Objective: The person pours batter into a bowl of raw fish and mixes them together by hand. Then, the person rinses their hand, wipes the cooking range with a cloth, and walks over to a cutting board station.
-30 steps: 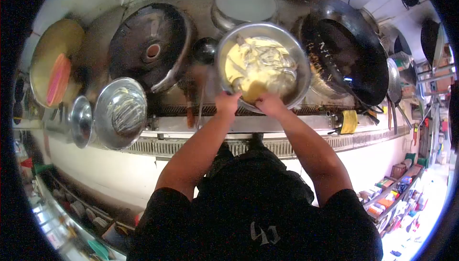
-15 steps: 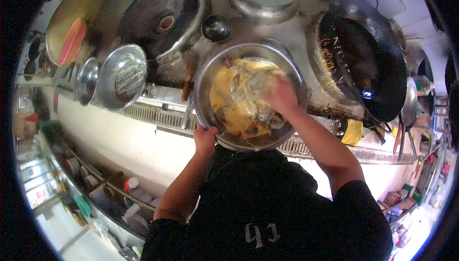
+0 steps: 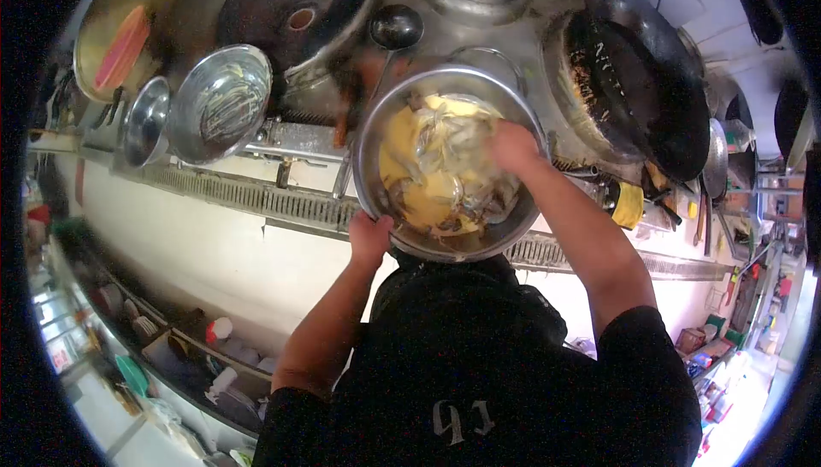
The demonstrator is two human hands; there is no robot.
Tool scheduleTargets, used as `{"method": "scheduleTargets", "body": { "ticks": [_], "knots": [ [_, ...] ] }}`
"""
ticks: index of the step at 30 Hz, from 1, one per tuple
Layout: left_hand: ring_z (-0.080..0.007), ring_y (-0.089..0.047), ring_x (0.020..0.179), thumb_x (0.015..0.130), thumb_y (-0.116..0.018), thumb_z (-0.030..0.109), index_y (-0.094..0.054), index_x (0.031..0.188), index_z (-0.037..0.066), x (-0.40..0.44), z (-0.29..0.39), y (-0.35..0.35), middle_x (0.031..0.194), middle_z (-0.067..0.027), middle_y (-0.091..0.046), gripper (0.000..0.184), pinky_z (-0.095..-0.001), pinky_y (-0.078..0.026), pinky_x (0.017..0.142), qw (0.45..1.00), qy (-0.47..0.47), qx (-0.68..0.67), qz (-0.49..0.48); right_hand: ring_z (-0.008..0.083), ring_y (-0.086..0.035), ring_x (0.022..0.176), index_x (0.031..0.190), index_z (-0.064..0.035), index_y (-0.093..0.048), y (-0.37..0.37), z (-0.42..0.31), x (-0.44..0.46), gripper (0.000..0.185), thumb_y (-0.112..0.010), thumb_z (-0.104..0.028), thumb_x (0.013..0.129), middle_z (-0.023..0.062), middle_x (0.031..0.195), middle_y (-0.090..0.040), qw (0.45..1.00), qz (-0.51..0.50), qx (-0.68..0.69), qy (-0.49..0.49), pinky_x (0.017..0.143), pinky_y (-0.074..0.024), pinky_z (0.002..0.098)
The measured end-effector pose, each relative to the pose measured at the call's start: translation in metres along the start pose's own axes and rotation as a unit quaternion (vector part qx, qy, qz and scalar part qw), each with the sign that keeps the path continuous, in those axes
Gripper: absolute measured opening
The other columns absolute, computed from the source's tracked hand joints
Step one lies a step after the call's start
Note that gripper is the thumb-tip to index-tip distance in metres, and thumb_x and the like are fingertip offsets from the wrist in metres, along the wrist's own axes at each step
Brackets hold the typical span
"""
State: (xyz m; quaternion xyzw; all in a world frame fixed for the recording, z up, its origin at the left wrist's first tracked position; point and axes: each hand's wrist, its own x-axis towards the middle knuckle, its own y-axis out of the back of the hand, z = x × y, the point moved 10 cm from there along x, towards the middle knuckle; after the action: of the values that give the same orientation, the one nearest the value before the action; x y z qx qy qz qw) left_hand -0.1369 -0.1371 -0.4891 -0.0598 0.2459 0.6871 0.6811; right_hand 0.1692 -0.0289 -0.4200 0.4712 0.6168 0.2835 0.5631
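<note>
- Evidently the likeliest trouble is a spill: the large round stainless-steel bowl [image 3: 369, 138] sits at the near edge of the cooking range, close against the person's front, and what bears it underneath is hidden, so a hard sideways push could tip it.
- The left hand [image 3: 370, 239] grips the near-left rim, thumb at the edge, other fingers mostly hidden. It is the only visible hold on the rim; were that grasp to turn slippery, the bowl could swivel or slide.
- The right hand [image 3: 516, 150] is inside the bowl at its right side, blurred, among the wet yellow-and-grey mixture [image 3: 453, 163] of thick liquid and pale pieces. Whether its fingers are curled, spread or pinching something, I cannot tell.
- That mixture lies across the bowl's middle and towards its near side; too brisk a stroke might fling some over the rim.
- Just beyond the left rim, the dark round long-handled ladle [image 3: 397, 27] has its handle pointing at the bowl, so a shift that way could knock it.
- To the right stands the big blackened metal wok [image 3: 676, 116]; splashes thrown that way could land in it.
</note>
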Motion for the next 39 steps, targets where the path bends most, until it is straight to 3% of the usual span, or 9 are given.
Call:
{"method": "scheduleTargets", "body": {
  "ticks": [3,6,9,11,18,25,30,35,39],
  "knots": [
    [-0.0230,-0.055,0.055,0.065,-0.052,0.009,-0.054,0.073,-0.004,0.013,0.001,0.014,0.060,-0.0138,-0.056,0.016,-0.0331,-0.041,0.051,0.995,-0.069,0.013,0.066,0.0337,-0.053,0.090,0.110,-0.0022,-0.045,0.010,-0.013,0.019,0.050,-0.052,-0.036,0.074,0.0217,0.100,-0.053,1.000,0.010,-0.009,0.005,0.079,-0.0424,0.0379],
    [-0.0256,-0.054,0.057,0.067,-0.051,0.010,-0.052,0.072,-0.004,0.006,0.042,0.025,0.060,-0.0140,-0.055,0.016,-0.0338,-0.041,0.054,0.991,-0.064,0.009,0.117,0.0310,-0.050,0.097,0.111,-0.0012,-0.044,-0.002,-0.032,0.055,0.049,-0.048,-0.037,0.077,0.0229,0.107,-0.049,0.982,0.103,-0.026,0.156,0.082,-0.0408,0.0384],
    [-0.0225,-0.054,0.059,0.068,-0.051,0.009,-0.051,0.074,-0.004,0.007,0.058,0.032,0.063,-0.0122,-0.055,0.014,-0.0326,-0.041,0.056,0.975,-0.105,0.056,0.186,0.0285,-0.046,0.104,0.110,0.0007,-0.044,-0.015,-0.038,0.086,0.052,-0.046,-0.039,0.078,0.0224,0.113,-0.045,0.975,0.088,-0.093,0.183,0.084,-0.0389,0.0378],
    [-0.0209,-0.053,0.060,0.069,-0.052,0.009,-0.051,0.077,-0.004,0.006,0.063,0.031,0.065,-0.0114,-0.056,0.015,-0.0318,-0.041,0.057,0.973,-0.090,0.061,0.204,0.0283,-0.054,0.091,0.108,0.0041,-0.045,-0.030,-0.040,0.091,0.058,-0.048,-0.044,0.076,0.0211,0.105,-0.051,0.981,-0.054,-0.128,0.135,0.079,-0.0426,0.0367],
    [-0.0176,-0.053,0.066,0.070,-0.052,0.010,-0.050,0.084,-0.004,0.003,0.038,0.027,0.075,-0.0106,-0.057,0.020,-0.0301,-0.042,0.063,0.970,-0.032,-0.101,0.218,0.0267,-0.058,0.054,0.081,0.0055,-0.059,-0.052,-0.032,0.095,0.066,-0.051,-0.058,0.067,0.0183,0.082,-0.059,0.981,-0.136,-0.063,0.122,0.065,-0.0470,0.0351],
    [-0.0175,-0.052,0.078,0.070,-0.049,0.006,-0.050,0.095,-0.003,-0.005,0.012,0.016,0.086,-0.0113,-0.056,0.026,-0.0276,-0.041,0.070,0.951,0.050,-0.194,0.234,0.0258,-0.058,0.076,0.097,0.0053,-0.054,-0.061,-0.015,0.077,0.069,-0.054,-0.056,0.065,0.0188,0.088,-0.058,0.976,-0.194,0.030,0.097,0.069,-0.0453,0.0333],
    [-0.0173,-0.051,0.081,0.067,-0.042,-0.004,-0.049,0.100,-0.002,0.010,0.024,-0.005,0.091,-0.0074,-0.054,0.035,-0.0271,-0.041,0.072,0.929,-0.020,-0.357,0.095,0.0281,-0.054,0.088,0.102,0.0023,-0.054,-0.074,-0.008,0.054,0.065,-0.055,-0.053,0.067,0.0184,0.097,-0.056,0.954,-0.270,0.118,0.055,0.079,-0.0406,0.0362],
    [-0.0161,-0.052,0.080,0.066,-0.041,-0.005,-0.050,0.100,-0.001,0.007,0.056,-0.016,0.089,-0.0066,-0.055,0.036,-0.0266,-0.041,0.071,0.914,-0.023,-0.401,0.060,0.0265,-0.045,0.105,0.116,-0.0051,-0.044,-0.079,-0.001,0.014,0.064,-0.058,-0.047,0.069,0.0162,0.118,-0.044,0.884,-0.335,0.319,-0.066,0.088,-0.0341,0.0368],
    [-0.0147,-0.052,0.074,0.066,-0.040,-0.006,-0.051,0.099,-0.001,0.011,0.071,-0.016,0.086,-0.0058,-0.055,0.035,-0.0254,-0.042,0.068,0.916,-0.046,-0.394,0.062,0.0250,-0.039,0.111,0.121,-0.0057,-0.038,-0.086,-0.016,-0.009,0.069,-0.059,-0.045,0.068,0.0152,0.125,-0.035,0.805,-0.423,0.413,-0.041,0.091,-0.0318,0.0376]
  ]
}}
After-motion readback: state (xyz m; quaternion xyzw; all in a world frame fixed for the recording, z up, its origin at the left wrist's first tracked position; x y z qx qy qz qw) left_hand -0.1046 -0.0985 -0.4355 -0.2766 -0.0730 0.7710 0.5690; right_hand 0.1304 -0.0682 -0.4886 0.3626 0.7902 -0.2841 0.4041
